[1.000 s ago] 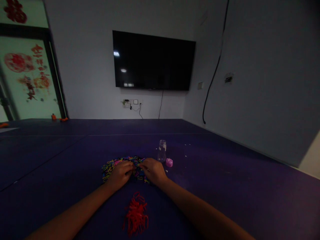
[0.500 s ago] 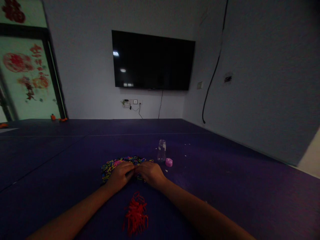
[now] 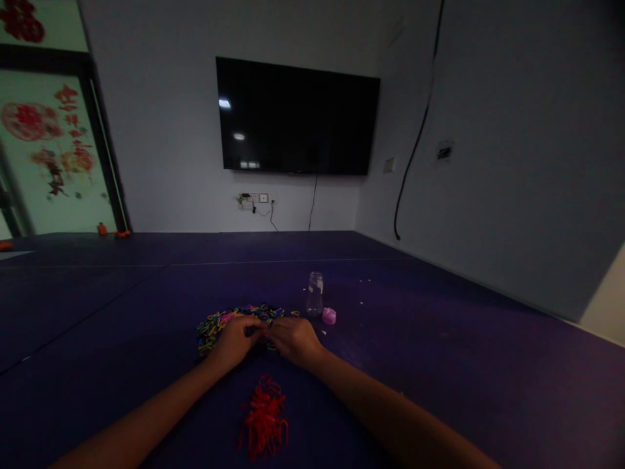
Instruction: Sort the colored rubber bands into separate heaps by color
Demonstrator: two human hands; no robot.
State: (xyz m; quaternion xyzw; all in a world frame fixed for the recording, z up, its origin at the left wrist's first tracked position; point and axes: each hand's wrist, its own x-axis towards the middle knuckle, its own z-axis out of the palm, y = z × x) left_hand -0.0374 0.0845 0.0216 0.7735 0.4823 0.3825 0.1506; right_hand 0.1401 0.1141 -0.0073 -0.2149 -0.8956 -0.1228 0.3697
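A heap of many-coloured small bands, which look like rubber bands, lies on the dark purple surface. Over its near side my left hand and my right hand meet at the fingertips. Both are closed in a pinch, and whatever lies between the fingertips is too small and dark to make out. Closer to me, between my forearms, is a separate pile of red bands. Just beyond my right hand stands a clear, open bottle, with a pink cap beside it.
Small white scraps are scattered on the purple surface to the right of the bottle. A black television hangs on the far wall above some sockets. A black cable hangs down the right wall.
The view has shifted very slightly. My fingertips have moved a little over the heap, while the red pile, bottle and cap stay put.
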